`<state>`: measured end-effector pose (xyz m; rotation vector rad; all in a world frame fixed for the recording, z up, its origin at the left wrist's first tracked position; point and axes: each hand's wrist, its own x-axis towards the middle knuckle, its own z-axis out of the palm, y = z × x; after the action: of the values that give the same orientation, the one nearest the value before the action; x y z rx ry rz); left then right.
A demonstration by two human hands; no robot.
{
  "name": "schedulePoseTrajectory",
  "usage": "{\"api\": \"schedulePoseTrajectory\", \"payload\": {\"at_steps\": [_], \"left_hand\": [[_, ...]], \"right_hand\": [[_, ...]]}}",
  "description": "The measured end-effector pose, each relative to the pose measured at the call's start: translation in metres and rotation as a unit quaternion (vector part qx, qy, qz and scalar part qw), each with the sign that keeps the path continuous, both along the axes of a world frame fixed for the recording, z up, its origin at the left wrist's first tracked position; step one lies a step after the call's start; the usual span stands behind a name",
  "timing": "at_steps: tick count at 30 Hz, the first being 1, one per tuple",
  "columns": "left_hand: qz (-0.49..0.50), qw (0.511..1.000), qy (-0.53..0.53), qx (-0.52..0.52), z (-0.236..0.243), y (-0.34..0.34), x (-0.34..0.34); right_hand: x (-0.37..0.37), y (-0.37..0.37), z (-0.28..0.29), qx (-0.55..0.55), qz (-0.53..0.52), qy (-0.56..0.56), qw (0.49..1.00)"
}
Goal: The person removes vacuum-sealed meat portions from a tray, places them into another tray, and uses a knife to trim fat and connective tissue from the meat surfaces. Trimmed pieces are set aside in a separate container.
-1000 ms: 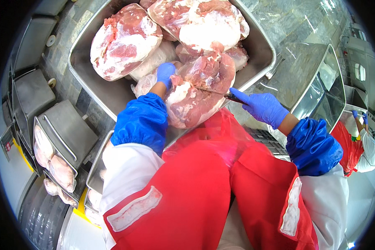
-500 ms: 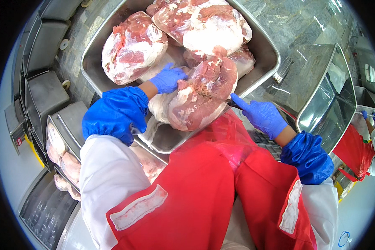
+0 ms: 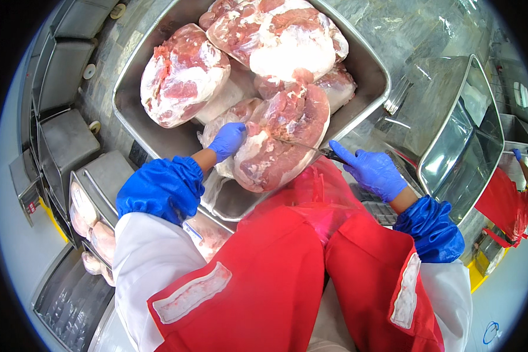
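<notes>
A large raw cut of meat [image 3: 281,138] leans on the near rim of a deep metal tub [image 3: 366,114], pink with pale fat. My left hand [image 3: 229,141], in a blue-violet glove, is closed at the left edge of this cut, next to clear plastic film [image 3: 217,128]. In my gloved right hand [image 3: 375,173] is a knife [image 3: 330,154], its dark handle gripped with the index finger stretched along it. The thin blade points left across the cut, its tip against the flesh near the middle; how deep it goes is hidden.
More big cuts [image 3: 185,76] fill the tub's far side. An empty-looking metal tub [image 3: 452,135] stands to the right. Racks with bagged meat [image 3: 102,237] and metal bins [image 3: 70,135] line the left. A person's gloved hand [image 3: 517,155] shows at far right.
My left hand has drawn down and toward me, its fingers closing at the cut's edge. The knife has tilted slightly, and more of its blade shows. The view has shifted a little.
</notes>
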<state>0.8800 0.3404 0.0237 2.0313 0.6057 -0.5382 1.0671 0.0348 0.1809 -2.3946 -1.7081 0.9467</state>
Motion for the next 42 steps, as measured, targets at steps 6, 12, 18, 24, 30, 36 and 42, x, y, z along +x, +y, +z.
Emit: {"api": "schedulePoseTrajectory", "payload": {"at_steps": [6, 12, 18, 24, 30, 36, 42], "left_hand": [[0.146, 0.983, 0.026, -0.107, 0.082, -0.020, -0.035], [0.370, 0.919, -0.013, -0.132, 0.086, -0.051, -0.068], [0.460, 0.856, -0.129, -0.195, 0.079, -0.059, -0.028], [0.539, 0.816, -0.112, -0.174, 0.081, -0.069, -0.026], [0.588, 0.764, -0.142, -0.225, 0.071, -0.073, -0.034], [0.622, 0.725, -0.157, -0.249, 0.080, -0.076, -0.030], [0.635, 0.699, -0.176, -0.279, 0.070, -0.076, -0.035]], "right_hand": [[0.000, 0.001, -0.004, -0.007, 0.053, 0.014, 0.998], [-0.001, 0.002, -0.002, 0.005, 0.070, 0.030, 0.997], [0.002, 0.022, 0.037, -0.079, 0.013, 0.109, 0.991], [0.026, 0.105, 0.062, -0.129, 0.184, 0.130, 0.966], [0.002, 0.053, 0.021, -0.061, 0.171, -0.018, 0.983], [0.002, 0.023, -0.029, -0.028, 0.163, -0.068, 0.984], [0.001, 0.059, 0.046, -0.154, 0.148, 0.006, 0.977]]}}
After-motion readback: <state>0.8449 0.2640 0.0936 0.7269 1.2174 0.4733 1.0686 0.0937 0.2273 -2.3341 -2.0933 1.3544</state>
